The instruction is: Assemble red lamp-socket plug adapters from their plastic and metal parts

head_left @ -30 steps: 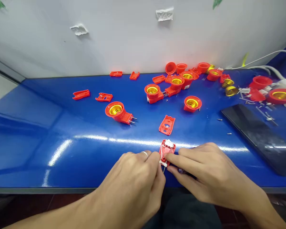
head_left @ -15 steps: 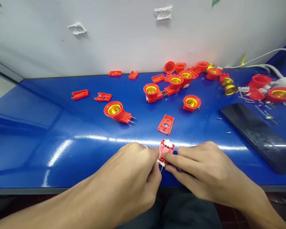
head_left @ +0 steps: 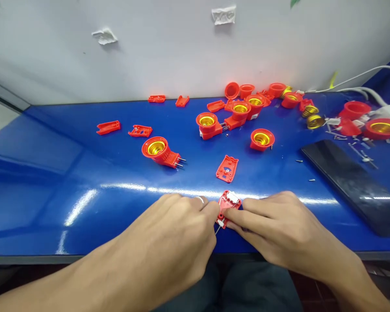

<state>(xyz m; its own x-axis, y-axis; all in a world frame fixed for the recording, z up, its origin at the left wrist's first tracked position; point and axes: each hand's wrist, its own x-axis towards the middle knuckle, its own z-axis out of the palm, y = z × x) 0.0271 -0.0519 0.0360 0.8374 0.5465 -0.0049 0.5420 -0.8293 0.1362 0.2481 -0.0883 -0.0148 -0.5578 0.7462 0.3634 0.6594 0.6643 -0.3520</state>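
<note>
Near the table's (head_left: pixel 84 236) close edge, the left hand (head_left: pixel 185 234), tightly curled, and right hand (head_left: pixel 279 229), half-closed, pinch the shell (head_left: pixel 228 205) between them; uneven finger pressure could unseat its pin (head_left: pixel 218 230) or wire (head_left: pixel 222 199).

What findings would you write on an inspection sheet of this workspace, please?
Surface: glossy blue tabletop, with light reflections.
Job's things: red housing holding a white insert; red cover lying beyond it.
Clutter: red sockets, gold threaded shells, loose screws, black slab, perhaps a phone.
Left hand: at the red housing; fingertips hidden.
Right hand: fingers on the red housing.
Cables: white cables, far right.
Surroundings: pale wall, two white patches on it.
</note>
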